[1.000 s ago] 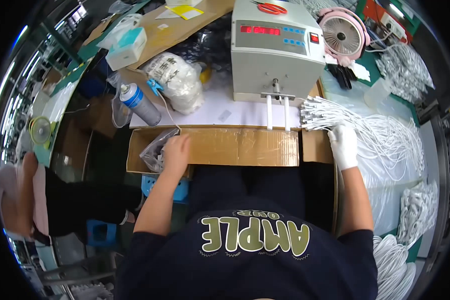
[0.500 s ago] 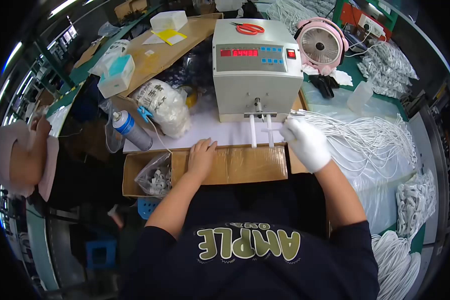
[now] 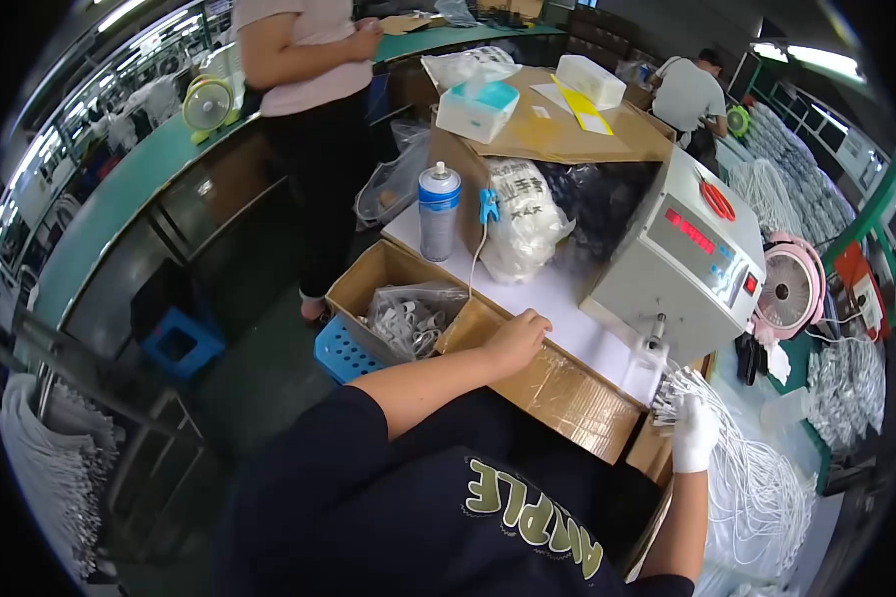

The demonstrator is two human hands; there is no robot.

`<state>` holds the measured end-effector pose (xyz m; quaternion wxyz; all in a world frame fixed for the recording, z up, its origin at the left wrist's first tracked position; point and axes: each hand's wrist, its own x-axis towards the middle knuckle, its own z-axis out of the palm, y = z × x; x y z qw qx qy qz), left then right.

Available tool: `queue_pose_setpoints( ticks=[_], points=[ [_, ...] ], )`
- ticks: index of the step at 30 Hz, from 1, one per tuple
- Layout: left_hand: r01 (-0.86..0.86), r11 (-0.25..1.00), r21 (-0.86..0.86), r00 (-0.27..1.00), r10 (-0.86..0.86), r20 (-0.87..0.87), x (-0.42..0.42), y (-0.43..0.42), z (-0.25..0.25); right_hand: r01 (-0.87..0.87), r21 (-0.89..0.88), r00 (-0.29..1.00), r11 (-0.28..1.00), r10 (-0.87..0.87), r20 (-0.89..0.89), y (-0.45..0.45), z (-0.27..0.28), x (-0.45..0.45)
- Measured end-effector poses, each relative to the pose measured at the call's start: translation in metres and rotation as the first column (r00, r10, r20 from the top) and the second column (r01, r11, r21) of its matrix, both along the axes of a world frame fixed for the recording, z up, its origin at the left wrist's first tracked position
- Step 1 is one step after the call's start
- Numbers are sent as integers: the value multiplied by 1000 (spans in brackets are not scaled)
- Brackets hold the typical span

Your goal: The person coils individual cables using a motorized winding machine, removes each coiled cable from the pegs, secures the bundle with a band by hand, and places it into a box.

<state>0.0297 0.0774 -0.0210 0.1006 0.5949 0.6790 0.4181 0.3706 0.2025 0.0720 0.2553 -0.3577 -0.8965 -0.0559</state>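
My bare left hand (image 3: 516, 344) rests on the upper edge of the cardboard box (image 3: 567, 398), fingers loosely laid over it and holding nothing. My right hand (image 3: 696, 438), in a white glove, is low at the near ends of a pile of white cables (image 3: 752, 478). Its fingertips are among the cable ends, and whether they grip one cannot be made out. Just left of it, the two-pronged winding fork (image 3: 649, 360) on the front of the grey machine (image 3: 657, 269) looks smeared, as if turning. Red digits light the machine's panel.
Red-handled scissors (image 3: 717, 199) lie on the machine. A spray can (image 3: 438, 214), a plastic-wrapped white bundle (image 3: 520, 224) and a bag of white connectors (image 3: 406, 320) stand left. A pink fan (image 3: 786, 289) is at right. One person stands behind the bench's left side, another farther back.
The view has swung left and tilted. My right hand has gone from the fork to the cable pile. The fork, sharp before, is now blurred. My left hand stays on the box edge.
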Motion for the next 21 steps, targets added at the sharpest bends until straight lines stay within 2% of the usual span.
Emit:
queue_pose_setpoints(
  ticks=[1,4,5,8,11,12,14,15,16,17,18,19,20,21],
  points=[
    [12,1000,28,1000,-12,25,4,0,-1,42,58,999,997,-41,-16,-3,5,-3],
    [45,999,10,994,-45,104,24,8,1,-96,134,995,986,100,-23,-15,18,-18],
    [57,998,-7,991,-56,125,28,13,3,-88,157,994,984,76,79,-21,21,-30],
    [78,996,-33,989,-74,126,29,16,14,-123,91,992,988,125,-19,-39,29,-51],
    [75,997,6,980,-75,183,17,13,27,-94,7,992,996,93,81,-47,25,-49],
    [91,995,28,970,-95,224,21,16,32,29,-50,994,998,-24,106,-47,7,-50],
    [118,990,81,943,-137,302,33,23,49,49,-178,981,983,-81,-174,-55,-24,-61],
    [160,977,137,941,-193,278,45,30,64,37,-552,917,833,-247,-312,-56,-32,-74],
    [202,960,194,935,-248,253,63,38,82,-240,-679,750,694,-312,-584,-54,-43,-97],
    [242,937,251,927,-300,226,80,49,94,-620,-583,361,525,-469,-806,-52,-54,-119],
    [299,915,272,937,-336,98,95,63,101,-809,-367,6,459,-618,-786,-50,-64,-142],
    [354,890,285,932,-361,-31,109,77,108,-936,10,-215,353,-545,-811,-26,-93,-154],
    [407,866,290,913,-376,-158,119,85,115,-939,194,-324,285,-536,-780,-14,-107,-159],
    [447,889,100,878,-414,-241,123,90,124,-909,367,-413,198,-542,-731,-2,-120,-164]
  ],
)
